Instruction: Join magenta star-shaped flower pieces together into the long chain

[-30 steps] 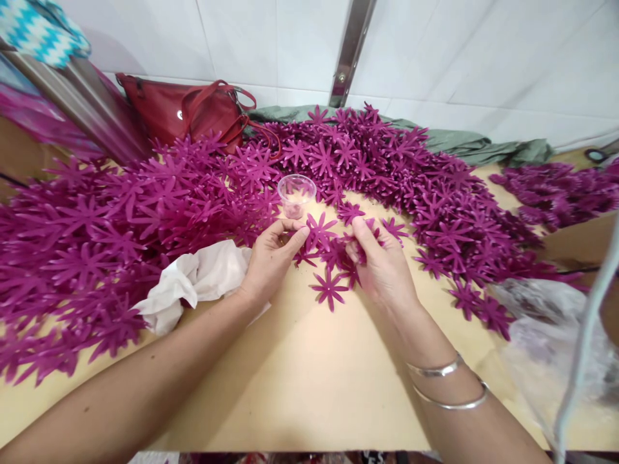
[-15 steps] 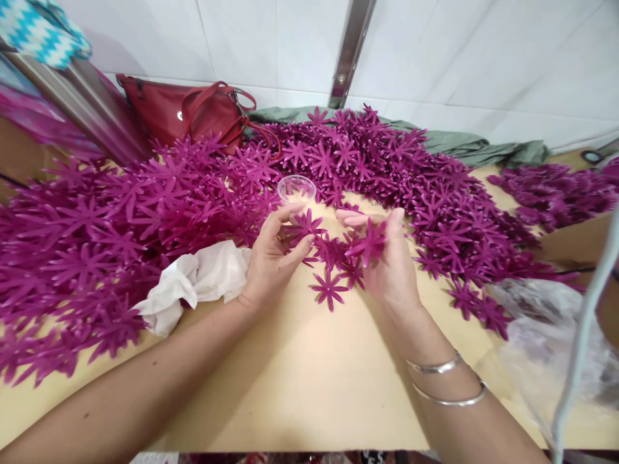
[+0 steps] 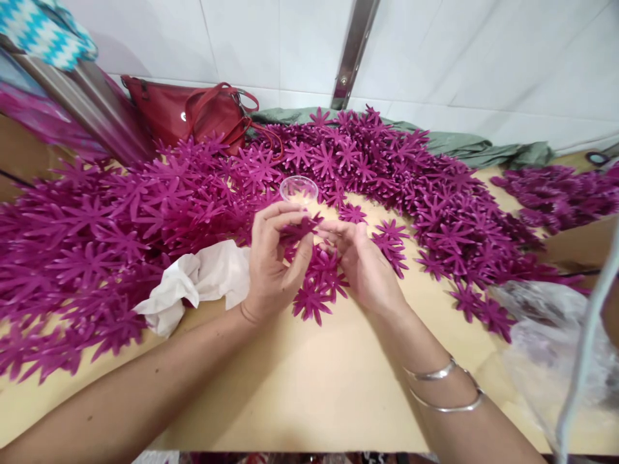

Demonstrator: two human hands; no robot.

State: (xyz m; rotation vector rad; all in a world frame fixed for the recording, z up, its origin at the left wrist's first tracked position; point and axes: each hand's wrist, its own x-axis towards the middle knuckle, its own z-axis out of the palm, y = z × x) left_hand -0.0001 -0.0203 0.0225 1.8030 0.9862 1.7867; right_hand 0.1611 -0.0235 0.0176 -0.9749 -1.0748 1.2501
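Observation:
My left hand [image 3: 278, 258] is closed, pinching a purple flower-shaped piece [image 3: 302, 229] with narrow petals between thumb and fingertips. My right hand [image 3: 370, 267] has come right up to it, fingers bent and fingertips close to that flower's edge. Whatever the right fingers hold is hidden. Under and between the hands is a small cluster of purple flower pieces [image 3: 312, 299], partly covered by the fingers. Just beyond my left hand lies a clear round plastic lid or dish [image 3: 298, 189]. More loose purple pieces [image 3: 389, 238] rest on the table past my right hand.
Large heaps of purple flower pieces [image 3: 106, 238] spread left, back and right over the tan table [image 3: 309, 393]. A crumpled white cloth or tissue [image 3: 213, 274] lies beside my left wrist. A red bag [image 3: 193, 116] stands behind. Clear plastic bags [image 3: 556, 341] and a pale cable [image 3: 583, 361] are at right.
My right hand has moved left to meet my left hand. The purple cluster between them now lies further left and nearer me. My left hand keeps its pinch on the flower piece.

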